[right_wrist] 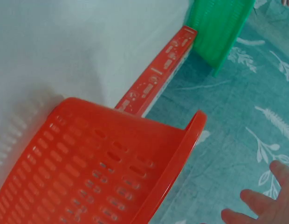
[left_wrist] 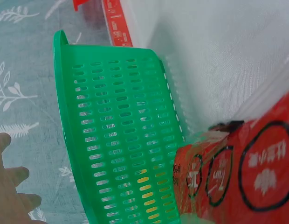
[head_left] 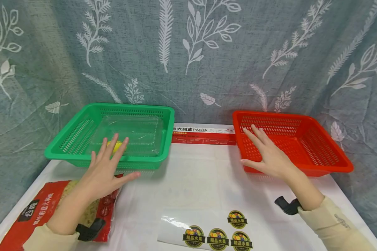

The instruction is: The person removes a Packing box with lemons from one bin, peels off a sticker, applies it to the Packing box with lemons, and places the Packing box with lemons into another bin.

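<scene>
My left hand, fingers spread and holding nothing, hovers before the green basket and over a red bag of pasta. Inside that basket lie a clear plastic container and something yellow, partly hidden by my fingers. On the right, my right hand is held with spread fingers at the left side of the red basket, with nothing in its grasp. The left wrist view shows the green basket's slotted wall close up; the right wrist view shows the red basket's wall.
A long red and white pasta box lies along the back between the baskets. Near the front of the white table is a clear sheet with several round fruit stickers. A grey leaf-patterned curtain hangs behind.
</scene>
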Demonstrator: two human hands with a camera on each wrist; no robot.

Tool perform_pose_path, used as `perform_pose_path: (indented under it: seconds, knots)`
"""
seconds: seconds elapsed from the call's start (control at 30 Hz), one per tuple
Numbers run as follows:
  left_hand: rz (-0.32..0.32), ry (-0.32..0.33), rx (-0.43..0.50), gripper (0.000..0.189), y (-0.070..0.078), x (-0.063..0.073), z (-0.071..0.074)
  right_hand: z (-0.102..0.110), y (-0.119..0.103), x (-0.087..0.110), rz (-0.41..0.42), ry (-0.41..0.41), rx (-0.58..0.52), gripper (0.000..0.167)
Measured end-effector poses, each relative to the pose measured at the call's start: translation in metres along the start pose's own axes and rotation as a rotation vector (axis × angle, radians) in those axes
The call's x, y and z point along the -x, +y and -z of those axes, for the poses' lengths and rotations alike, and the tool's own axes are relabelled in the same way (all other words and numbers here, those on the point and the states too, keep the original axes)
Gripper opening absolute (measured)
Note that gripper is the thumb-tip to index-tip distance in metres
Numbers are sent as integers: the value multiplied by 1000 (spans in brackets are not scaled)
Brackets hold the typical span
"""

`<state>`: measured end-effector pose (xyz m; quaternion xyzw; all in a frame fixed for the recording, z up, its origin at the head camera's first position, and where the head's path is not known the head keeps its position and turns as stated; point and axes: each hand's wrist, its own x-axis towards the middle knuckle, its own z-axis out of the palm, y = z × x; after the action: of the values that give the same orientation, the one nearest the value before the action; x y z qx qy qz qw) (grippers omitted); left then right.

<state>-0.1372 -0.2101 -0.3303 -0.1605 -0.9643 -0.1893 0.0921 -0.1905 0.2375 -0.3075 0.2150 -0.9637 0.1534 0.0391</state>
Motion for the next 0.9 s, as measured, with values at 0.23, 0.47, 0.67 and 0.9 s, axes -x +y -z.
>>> perform_pose_path:
  seconds: [0.23,0.47,0.67,0.9]
  knots:
    - [24,14,63,92,0,3,-2,-3,-7,-7,34,1,-58,88]
    - [37,14,120,91,-1,6,-2,-8,-17,-17,55,5,-83,87]
    - [54,18,144,91,-2,10,-5,-11,-26,-24,63,-10,-96,87]
    - [84,35,194,87,-5,14,-8,-18,-34,-31,80,-25,-138,86]
